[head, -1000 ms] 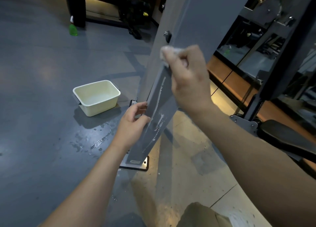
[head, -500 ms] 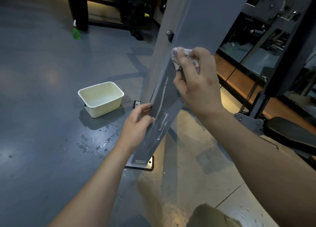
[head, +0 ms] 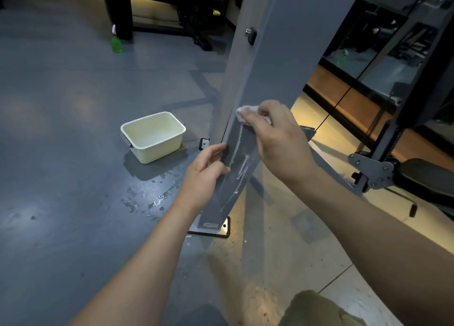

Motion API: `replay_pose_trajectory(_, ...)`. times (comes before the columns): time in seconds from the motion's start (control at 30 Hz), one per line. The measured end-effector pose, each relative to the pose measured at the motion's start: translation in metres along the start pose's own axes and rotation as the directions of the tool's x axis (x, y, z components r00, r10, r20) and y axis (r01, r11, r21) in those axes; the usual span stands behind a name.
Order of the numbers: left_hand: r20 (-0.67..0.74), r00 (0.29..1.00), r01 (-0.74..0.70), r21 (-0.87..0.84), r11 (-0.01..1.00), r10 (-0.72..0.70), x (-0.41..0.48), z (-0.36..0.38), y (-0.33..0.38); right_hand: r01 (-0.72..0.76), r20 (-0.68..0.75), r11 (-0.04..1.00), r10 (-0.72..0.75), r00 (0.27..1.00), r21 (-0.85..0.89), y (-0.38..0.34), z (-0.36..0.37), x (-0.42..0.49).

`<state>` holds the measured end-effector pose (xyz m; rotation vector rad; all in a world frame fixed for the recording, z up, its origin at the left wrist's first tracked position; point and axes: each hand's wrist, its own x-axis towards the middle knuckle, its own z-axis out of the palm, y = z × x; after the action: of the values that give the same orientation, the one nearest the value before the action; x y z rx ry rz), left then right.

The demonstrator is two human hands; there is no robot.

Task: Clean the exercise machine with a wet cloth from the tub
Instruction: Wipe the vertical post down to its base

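Cloth [head: 245, 112] sits bunched in the curled fingers of your right hand [head: 280, 141], pressed against the exercise machine's grey post [head: 270, 68], whose edge your left hand [head: 204, 176] grips lower down; left of it the cream tub [head: 172, 144] stands on the floor [head: 61, 154], contents unclear.

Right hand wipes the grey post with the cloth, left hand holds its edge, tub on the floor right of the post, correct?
No: the head view shows the tub on the floor left of the post. The rest stands.
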<state>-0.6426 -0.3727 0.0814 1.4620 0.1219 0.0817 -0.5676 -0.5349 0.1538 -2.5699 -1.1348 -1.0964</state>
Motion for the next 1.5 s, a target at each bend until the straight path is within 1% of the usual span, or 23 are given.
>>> replay_pose_trajectory(0.07, 0.004, 1.000, -0.001, 0.011, 1.000, 0.001, -0.001, 0.000, 0.001, -0.012, -0.046, 0.999, 0.014, 0.999, 0.045, 0.004, -0.008, 0.011)
replay_pose_trajectory(0.13, 0.000, 1.000, -0.002, 0.008, 1.000, 0.002, -0.002, 0.000, 0.001, -0.035, -0.137, 0.999, 0.037, 0.990, 0.014, 0.007, -0.008, 0.021)
replay_pose_trajectory(0.2, -0.004, 1.000, -0.012, 0.003, 1.000, 0.012, -0.001, 0.000, 0.000, -0.080, -0.162, 0.997, 0.083, 0.983, 0.021, 0.006, 0.002, 0.019)
replay_pose_trajectory(0.23, -0.002, 1.000, -0.019, -0.002, 1.000, 0.019, 0.000, 0.000, 0.000, -0.071, -0.146, 0.997, 0.070, 0.987, -0.002, 0.004, 0.009, 0.013)
replay_pose_trajectory(0.3, 0.002, 1.000, -0.031, -0.020, 0.999, 0.031, 0.001, 0.000, 0.000, 0.014, -0.091, 0.998, -0.019, 0.996, -0.057, -0.001, 0.024, -0.007)
replay_pose_trajectory(0.4, 0.003, 0.999, -0.038, -0.018, 0.999, 0.038, -0.001, 0.000, 0.000, 0.043, 0.048, 0.999, -0.042, 0.998, -0.014, -0.003, 0.030, -0.026)
replay_pose_trajectory(0.47, 0.005, 0.999, -0.037, -0.019, 0.999, 0.037, -0.002, 0.000, 0.000, 0.017, 0.034, 0.999, -0.018, 0.999, 0.036, -0.004, 0.023, -0.021)
replay_pose_trajectory(0.53, -0.001, 0.999, -0.037, -0.027, 0.999, 0.036, 0.000, -0.001, -0.001, -0.028, -0.036, 0.997, 0.030, 0.999, 0.067, -0.005, 0.017, -0.009)
replay_pose_trajectory(0.63, -0.017, 0.999, -0.035, -0.053, 0.998, 0.034, 0.003, -0.001, -0.003, -0.081, -0.128, 0.996, 0.083, 0.988, 0.020, -0.006, 0.024, -0.003)
replay_pose_trajectory(0.67, -0.019, 0.999, -0.035, -0.060, 0.998, 0.034, 0.003, -0.001, -0.003, -0.077, -0.126, 0.997, 0.077, 0.989, 0.001, -0.009, 0.031, -0.010)
replay_pose_trajectory(0.73, -0.027, 0.999, -0.038, -0.081, 0.996, 0.036, 0.004, 0.000, -0.004, -0.048, -0.055, 0.999, 0.047, 0.997, -0.015, -0.015, 0.043, -0.027)
replay_pose_trajectory(0.8, -0.031, 0.999, -0.037, -0.082, 0.996, 0.035, 0.002, 0.001, -0.003, -0.046, 0.040, 0.999, 0.045, 0.998, 0.011, -0.018, 0.043, -0.040)
replay_pose_trajectory(0.83, -0.030, 0.999, -0.038, -0.076, 0.996, 0.036, 0.002, 0.001, -0.003, -0.053, 0.049, 0.998, 0.051, 0.997, 0.033, -0.019, 0.039, -0.041)
replay_pose_trajectory(0.93, -0.026, 0.999, -0.029, -0.071, 0.997, 0.027, 0.003, 0.000, -0.004, -0.076, -0.078, 0.994, 0.083, 0.994, 0.081, -0.017, 0.023, -0.021)
replay_pose_trajectory(1.0, -0.027, 0.999, -0.032, -0.075, 0.997, 0.030, 0.005, -0.001, -0.006, -0.090, -0.195, 0.994, 0.101, 0.976, 0.063, -0.012, 0.020, -0.004)
replay_pose_trajectory(1.03, -0.031, 0.999, -0.030, -0.084, 0.996, 0.027, 0.005, -0.001, -0.007, -0.101, -0.211, 0.994, 0.108, 0.972, 0.042, -0.009, 0.023, -0.001)
replay_pose_trajectory(1.1, -0.036, 0.999, -0.028, -0.103, 0.994, 0.024, 0.005, 0.001, -0.006, -0.074, -0.169, 0.997, 0.073, 0.983, -0.003, -0.009, 0.037, -0.015)
replay_pose_trajectory(1.2, -0.046, 0.999, -0.016, -0.129, 0.992, 0.010, 0.004, 0.002, -0.005, -0.011, 0.047, 1.000, 0.010, 0.999, 0.021, -0.013, 0.059, -0.062)
replay_pose_trajectory(1.27, -0.040, 0.999, -0.015, -0.112, 0.994, 0.010, 0.001, 0.002, -0.005, -0.057, 0.144, 0.997, 0.048, 0.988, 0.061, -0.015, 0.062, -0.079)
replay_pose_trajectory(1.3, -0.033, 0.999, -0.014, -0.103, 0.995, 0.011, 0.000, 0.002, -0.006, -0.092, 0.158, 0.993, 0.079, 0.984, 0.076, -0.016, 0.060, -0.080)
replay_pose_trajectory(1.37, -0.025, 1.000, -0.014, -0.084, 0.996, 0.012, 0.000, 0.001, -0.007, -0.134, 0.110, 0.986, 0.123, 0.986, 0.095, -0.021, 0.051, -0.069)
replay_pose_trajectory(1.43, -0.031, 0.999, -0.012, -0.064, 0.998, 0.010, 0.002, 0.002, -0.009, -0.143, -0.022, 0.982, 0.147, 0.989, 0.122, -0.024, 0.038, -0.050)
replay_pose_trajectory(1.5, -0.053, 0.999, 0.008, -0.047, 0.999, -0.010, 0.004, 0.002, -0.010, -0.170, -0.153, 0.976, 0.190, 0.970, 0.135, -0.020, 0.037, -0.032)
